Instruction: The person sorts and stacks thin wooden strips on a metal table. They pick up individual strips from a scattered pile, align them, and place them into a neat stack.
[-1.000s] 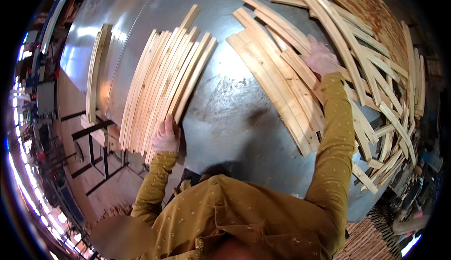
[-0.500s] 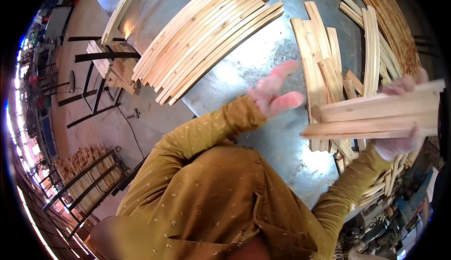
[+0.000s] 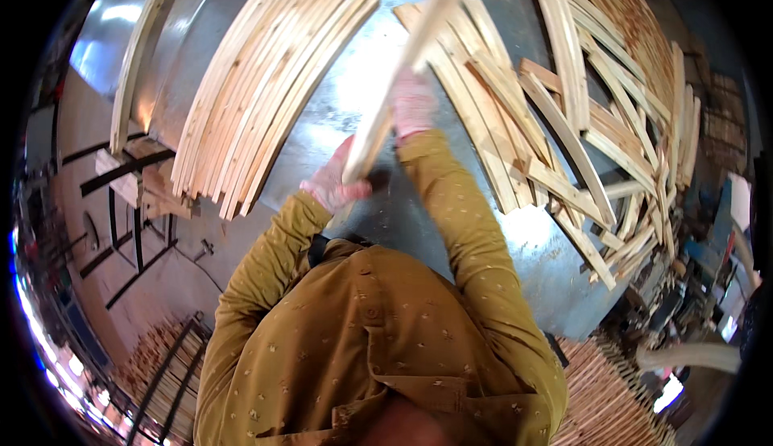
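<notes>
Row of strips (image 3: 274, 84) lies side by side left of my left hand (image 3: 334, 184); loose jumble (image 3: 624, 144) beyond my right hand (image 3: 415, 104) remains unaligned. Wooden strip (image 3: 377, 124) slants between hands: left pinches near end, right touches farther up, grip blurred, cannot tell. Versus half second ago: left no longer empty, right swung in from far right.

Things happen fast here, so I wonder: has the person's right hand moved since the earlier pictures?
Yes: the right hand has moved left across the table, nearer the left row of boards.
</notes>
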The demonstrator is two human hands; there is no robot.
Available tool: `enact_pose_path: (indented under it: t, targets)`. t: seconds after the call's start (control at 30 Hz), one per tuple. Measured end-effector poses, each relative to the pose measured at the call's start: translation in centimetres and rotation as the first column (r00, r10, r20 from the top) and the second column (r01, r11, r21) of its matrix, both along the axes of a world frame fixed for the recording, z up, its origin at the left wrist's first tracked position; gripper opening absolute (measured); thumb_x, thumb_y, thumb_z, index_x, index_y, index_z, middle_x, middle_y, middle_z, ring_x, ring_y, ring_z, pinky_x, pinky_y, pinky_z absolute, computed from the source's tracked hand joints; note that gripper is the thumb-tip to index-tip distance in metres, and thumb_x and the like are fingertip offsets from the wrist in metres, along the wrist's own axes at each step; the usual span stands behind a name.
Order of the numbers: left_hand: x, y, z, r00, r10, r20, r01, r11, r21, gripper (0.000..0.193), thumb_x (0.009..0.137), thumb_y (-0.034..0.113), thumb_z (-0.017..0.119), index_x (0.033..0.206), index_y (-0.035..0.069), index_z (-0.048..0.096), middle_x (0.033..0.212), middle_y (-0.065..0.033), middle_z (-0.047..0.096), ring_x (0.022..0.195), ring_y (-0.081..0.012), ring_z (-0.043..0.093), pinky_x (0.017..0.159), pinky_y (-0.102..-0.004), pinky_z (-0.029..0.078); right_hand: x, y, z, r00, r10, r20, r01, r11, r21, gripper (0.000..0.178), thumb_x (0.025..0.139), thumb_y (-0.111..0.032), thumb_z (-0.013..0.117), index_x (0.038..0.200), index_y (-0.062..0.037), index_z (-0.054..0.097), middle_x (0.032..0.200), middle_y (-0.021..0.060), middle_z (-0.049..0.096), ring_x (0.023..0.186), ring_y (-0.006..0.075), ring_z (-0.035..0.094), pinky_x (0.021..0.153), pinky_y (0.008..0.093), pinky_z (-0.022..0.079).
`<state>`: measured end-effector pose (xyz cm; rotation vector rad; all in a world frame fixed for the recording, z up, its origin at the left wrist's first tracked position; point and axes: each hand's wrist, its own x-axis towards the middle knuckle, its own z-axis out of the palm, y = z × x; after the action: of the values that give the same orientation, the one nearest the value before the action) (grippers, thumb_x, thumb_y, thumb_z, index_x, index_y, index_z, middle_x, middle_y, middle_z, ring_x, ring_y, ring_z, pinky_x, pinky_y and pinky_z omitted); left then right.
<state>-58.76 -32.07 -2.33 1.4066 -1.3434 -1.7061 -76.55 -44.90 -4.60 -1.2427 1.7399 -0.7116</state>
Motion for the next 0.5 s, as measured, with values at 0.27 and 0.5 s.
enact_pose_path:
  t: [0.27, 0.5]
  targets:
    - [1.4, 0.5, -0.4, 0.980, 0.050, 0.191, -0.093, 0.970, 0.223, 0.083, 0.080, 0.008, 0.072, 0.152, 0.004, 0.031, 0.128, -0.0149, 0.059, 0.115, -0.0235, 0.057, 0.102, -0.0326, 0.045, -12.7, 2.6, -3.6, 0.576, 0.130, -0.807, -0.454, 0.872, -0.184, 0.092, 0.084, -0.054, 0.067, 0.153, -0.0044, 0.030, 0.153, 0.0200, 0.038, 0.140, 0.0382, 0.036, 0.116, 0.0491, 0.027]
    - [2.2, 0.3, -1.1, 0.996, 0.092, -0.008, -0.086, 0.954, 0.286, 0.076, 0.088, 0.007, 0.070, 0.152, 0.005, 0.029, 0.122, -0.0147, 0.062, 0.107, -0.0215, 0.060, 0.095, -0.0333, 0.050, -15.4, 1.6, -4.9, 0.415, 0.001, -0.910, -0.444, 0.873, -0.202, 0.071, 0.094, -0.044, 0.056, 0.147, -0.0001, 0.038, 0.143, 0.0230, 0.047, 0.134, 0.0362, 0.044, 0.111, 0.0483, 0.036]
